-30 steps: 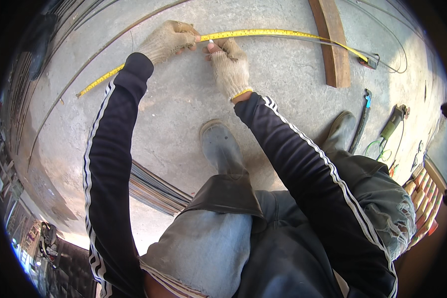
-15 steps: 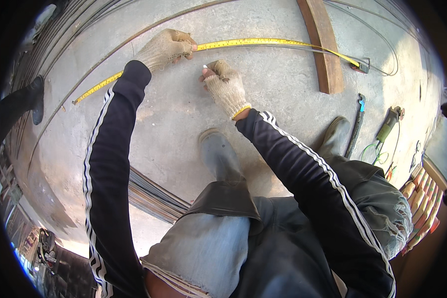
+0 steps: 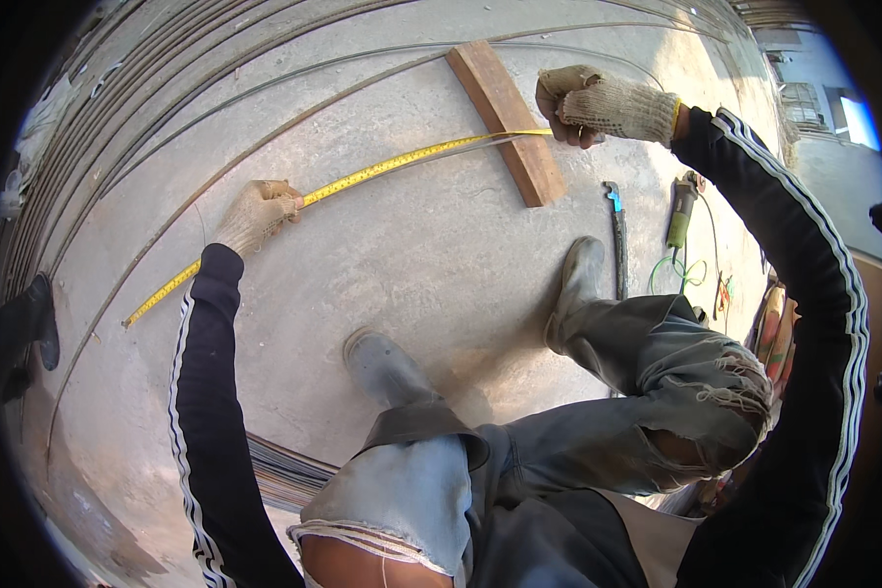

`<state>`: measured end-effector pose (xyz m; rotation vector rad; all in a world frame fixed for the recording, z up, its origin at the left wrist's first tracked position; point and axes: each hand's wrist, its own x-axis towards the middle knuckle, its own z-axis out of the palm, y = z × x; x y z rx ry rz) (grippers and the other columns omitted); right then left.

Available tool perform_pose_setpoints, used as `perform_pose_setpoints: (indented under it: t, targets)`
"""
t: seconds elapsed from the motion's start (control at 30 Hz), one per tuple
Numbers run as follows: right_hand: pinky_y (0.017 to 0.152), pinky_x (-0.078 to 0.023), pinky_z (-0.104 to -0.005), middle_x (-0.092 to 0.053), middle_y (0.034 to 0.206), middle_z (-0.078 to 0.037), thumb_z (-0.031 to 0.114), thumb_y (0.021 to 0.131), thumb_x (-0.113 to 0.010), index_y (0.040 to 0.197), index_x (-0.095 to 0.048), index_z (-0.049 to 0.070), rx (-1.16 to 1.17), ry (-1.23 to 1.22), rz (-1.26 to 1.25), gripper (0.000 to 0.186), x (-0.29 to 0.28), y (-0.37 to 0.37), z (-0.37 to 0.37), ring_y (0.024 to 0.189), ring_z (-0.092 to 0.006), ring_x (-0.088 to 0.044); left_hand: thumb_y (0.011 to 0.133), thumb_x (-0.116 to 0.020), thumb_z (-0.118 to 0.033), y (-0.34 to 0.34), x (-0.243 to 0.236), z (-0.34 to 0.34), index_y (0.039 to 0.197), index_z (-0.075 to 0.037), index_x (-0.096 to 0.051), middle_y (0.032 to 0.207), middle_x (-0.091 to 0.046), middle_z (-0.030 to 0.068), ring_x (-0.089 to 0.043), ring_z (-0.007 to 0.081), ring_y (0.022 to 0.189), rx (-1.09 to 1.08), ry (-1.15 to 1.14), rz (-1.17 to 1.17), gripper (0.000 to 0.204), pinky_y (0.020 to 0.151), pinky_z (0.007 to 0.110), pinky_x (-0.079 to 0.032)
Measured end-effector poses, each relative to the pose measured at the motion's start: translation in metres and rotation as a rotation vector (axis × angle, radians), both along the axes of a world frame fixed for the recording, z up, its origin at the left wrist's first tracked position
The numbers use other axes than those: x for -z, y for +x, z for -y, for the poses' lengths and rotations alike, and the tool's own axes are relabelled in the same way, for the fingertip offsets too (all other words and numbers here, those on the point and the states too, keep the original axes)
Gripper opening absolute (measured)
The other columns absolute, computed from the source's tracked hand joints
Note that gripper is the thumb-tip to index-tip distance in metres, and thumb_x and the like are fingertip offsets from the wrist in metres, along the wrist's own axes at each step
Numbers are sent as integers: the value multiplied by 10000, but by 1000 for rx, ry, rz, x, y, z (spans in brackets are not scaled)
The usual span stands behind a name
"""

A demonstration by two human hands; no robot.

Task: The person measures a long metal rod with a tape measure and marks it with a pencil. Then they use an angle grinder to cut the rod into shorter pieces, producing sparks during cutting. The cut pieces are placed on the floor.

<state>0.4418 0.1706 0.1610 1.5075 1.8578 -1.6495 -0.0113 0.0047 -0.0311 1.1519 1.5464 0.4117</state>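
A yellow tape measure [image 3: 382, 165] is drawn out across the concrete floor, its free end at the far left. Fingers in a worn knit glove close my left hand [image 3: 255, 214] around the blade partway along. My right hand [image 3: 610, 104], gloved the same way, is curled at the other end of the visible blade, just past a brown wooden block [image 3: 508, 122]. The tape's case is hidden, apparently behind that hand. A thin grey rod [image 3: 431, 157] runs beside the blade and over the block.
Long steel rods [image 3: 206, 59] curve along the far left side. A dark tool with a blue head [image 3: 613, 201] and a green angle grinder [image 3: 682, 214] with its cord lie to the right. More rods [image 3: 289, 470] are bundled by my left leg. Another person's boot [image 3: 42, 318] stands at far left.
My right hand has moved from the middle out to the right, to the tape's case end. My left hand still grips the blade. The view has shifted right.
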Motion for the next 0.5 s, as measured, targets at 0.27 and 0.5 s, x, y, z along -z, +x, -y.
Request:
perform_pose_setpoints:
  t: [0.27, 0.5]
  targets:
    - [725, -489, -381, -569, 827, -67, 192, 907, -638, 1023, -583, 63, -39, 597, 253, 183, 22, 143, 26, 801, -189, -556, 923, -749, -237, 1, -6, -5, 957, -33, -773, 739, -688, 11, -535, 79, 584, 41, -79, 32, 208, 531, 268, -397]
    - [923, -599, -499, -529, 1475, -186, 300, 827, -861, 1476, -539, 113, -44, 774, 528, 749, 129, 187, 30, 1111, -388, -728, 923, -751, -222, 4, -10, -3, 949, -26, -767, 773, -691, 22, -517, 76, 587, -47, -132, 55, 198, 541, 260, -390]
